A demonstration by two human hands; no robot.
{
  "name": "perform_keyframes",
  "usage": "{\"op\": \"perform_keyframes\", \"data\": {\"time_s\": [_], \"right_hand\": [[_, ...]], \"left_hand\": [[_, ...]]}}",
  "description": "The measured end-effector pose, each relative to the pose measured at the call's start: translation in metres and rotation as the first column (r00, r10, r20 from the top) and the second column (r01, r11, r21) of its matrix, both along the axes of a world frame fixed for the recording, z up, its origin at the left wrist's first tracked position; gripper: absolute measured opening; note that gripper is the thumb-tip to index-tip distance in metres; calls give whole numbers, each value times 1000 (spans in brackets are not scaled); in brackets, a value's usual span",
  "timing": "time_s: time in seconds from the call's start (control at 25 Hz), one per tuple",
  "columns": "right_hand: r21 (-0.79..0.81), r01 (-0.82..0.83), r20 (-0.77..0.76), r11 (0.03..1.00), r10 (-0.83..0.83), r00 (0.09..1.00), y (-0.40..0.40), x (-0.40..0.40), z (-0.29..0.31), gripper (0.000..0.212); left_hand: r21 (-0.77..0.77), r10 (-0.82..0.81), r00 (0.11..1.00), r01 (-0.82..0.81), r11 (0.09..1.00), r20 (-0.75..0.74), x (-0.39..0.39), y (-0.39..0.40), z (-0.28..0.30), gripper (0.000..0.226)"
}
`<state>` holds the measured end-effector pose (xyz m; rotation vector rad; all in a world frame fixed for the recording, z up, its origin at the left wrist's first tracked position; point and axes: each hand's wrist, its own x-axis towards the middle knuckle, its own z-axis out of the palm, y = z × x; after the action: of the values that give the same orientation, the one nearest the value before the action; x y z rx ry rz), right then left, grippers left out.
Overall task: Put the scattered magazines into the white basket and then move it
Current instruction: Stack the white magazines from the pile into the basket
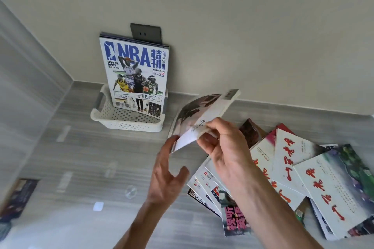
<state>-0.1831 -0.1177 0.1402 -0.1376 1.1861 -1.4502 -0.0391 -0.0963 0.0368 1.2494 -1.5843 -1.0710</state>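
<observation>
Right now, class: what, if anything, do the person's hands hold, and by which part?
A magazine, lifted off the floor. The right hand pinches its near lower edge; the left hand touches the near corner with its fingertips.

Magazine in basket; pile right.

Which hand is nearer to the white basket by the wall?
The left hand, just. It sits below and right of the white basket, touching the lifted magazine. The right hand pinches that magazine farther right, over the scattered pile.
</observation>
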Motion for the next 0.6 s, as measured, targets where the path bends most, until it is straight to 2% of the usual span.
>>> {"op": "perform_keyframes", "data": {"time_s": [0.04,0.08,0.12,0.16,0.2,0.28,0.32,0.36,0.44,0.52,0.6], "right_hand": [[-21,-26,52,999,27,998,-4,6,-2,12],[-62,-64,66,996,68,995,-7,13,-6,7],[-93,-96,20,991,99,995,-11,19,-12,4],[-85,-121,-89,989,113,990,-17,23,-20,10],[-31,-137,-241,990,125,962,-25,24,-28,21],[148,-137,-527,979,195,827,-41,19,-42,45],[185,-187,-573,965,260,777,-51,18,-46,42],[177,-248,-584,952,305,752,-61,18,-48,31],[121,-312,-617,942,317,720,-85,26,-46,16],[-6,-288,-642,957,218,735,-118,41,-37,14],[-80,-287,-662,955,165,731,-149,55,-24,10]], "left_hand": [[-104,100,989,-89,991,104,9,-8,-1,45],[-164,227,963,-204,965,143,17,-18,-1,34],[-172,313,940,-288,942,136,25,-29,0,26],[-156,349,931,-331,931,106,35,-37,2,23],[-137,347,936,-335,932,67,48,-43,4,21],[-80,249,966,-254,964,-61,74,-52,6,19],[-49,172,973,-181,982,-152,89,-57,11,20],[-26,94,965,-104,994,-246,101,-67,19,22],[8,47,932,-47,999,-358,125,-101,37,24],[32,187,927,-187,982,-325,142,-148,57,19],[34,384,909,-384,923,-164,152,-200,71,11]]}}
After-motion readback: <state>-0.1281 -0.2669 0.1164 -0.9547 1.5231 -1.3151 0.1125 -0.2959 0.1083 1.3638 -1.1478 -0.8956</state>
